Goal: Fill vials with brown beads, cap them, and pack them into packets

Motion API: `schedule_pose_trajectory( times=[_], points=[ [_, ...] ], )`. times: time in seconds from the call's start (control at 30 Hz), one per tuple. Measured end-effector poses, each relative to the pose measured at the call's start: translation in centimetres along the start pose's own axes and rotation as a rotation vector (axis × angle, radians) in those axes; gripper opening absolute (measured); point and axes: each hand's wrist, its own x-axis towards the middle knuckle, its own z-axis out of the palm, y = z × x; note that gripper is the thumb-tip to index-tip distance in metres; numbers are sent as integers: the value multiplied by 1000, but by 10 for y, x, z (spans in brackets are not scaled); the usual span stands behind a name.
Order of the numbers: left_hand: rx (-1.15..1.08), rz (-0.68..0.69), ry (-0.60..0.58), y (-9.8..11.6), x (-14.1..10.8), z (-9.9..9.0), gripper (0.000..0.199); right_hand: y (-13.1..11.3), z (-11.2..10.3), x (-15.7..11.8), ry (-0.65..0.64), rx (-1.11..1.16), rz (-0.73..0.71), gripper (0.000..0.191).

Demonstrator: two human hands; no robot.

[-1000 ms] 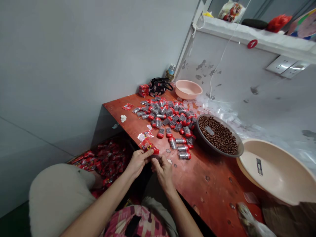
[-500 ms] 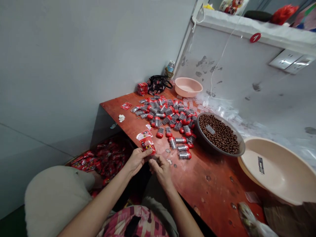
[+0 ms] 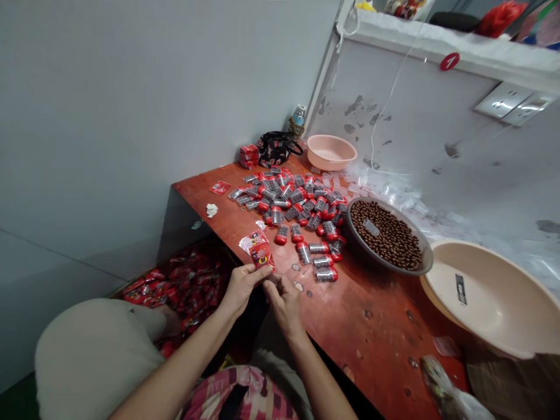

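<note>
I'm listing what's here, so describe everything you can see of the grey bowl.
The grey bowl is round, looks like plastic and stands upright on the red table. Shiny brown balls fill much of it, a clear piece lying on top. Red-capped jars crowd its left; a cream basin sits close right.

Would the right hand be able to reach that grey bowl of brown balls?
Probably yes: bare red tabletop leads from the right hand to the grey bowl's near side, skirting the red-capped containers.

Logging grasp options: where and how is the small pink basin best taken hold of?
The small pink basin is probably best pinched at its near rim, from above and the front, thumb inside: it sits upright, its rim flares outward, the wall stands behind.
</note>
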Motion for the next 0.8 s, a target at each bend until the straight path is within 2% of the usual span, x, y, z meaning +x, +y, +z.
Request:
schedule_pose_trajectory(
  times=[0.07, 0.2, 0.3, 0.4, 0.53, 0.7, 0.8],
  points=[
    [-41, -5, 19, -1, -3, 4, 16, -1, -2, 0, 26, -65, -46, 17],
    [-96, -106, -139, 5, -11, 7, 19, -2, -7, 4, -128, 148, 99, 23],
    [-109, -142, -220, 9, -12, 3, 20, -2, -6, 3, -156, 244, 149, 23],
    [-127, -117, -131, 10, -8, -1, 17, -3, -1, 0, -85, 281, 127, 18],
    [-176, -75, 40, 9, -4, 1, 21, -4, 1, -4, -11, 337, 99, 23],
    [-224, -88, 79, 5, -10, 10, 22, 2, 0, -11, 114, 88, -14, 21],
    [-252, -89, 41, 4, -14, 9, 20, 6, 2, -12, 94, 180, 26, 22]
  ],
)
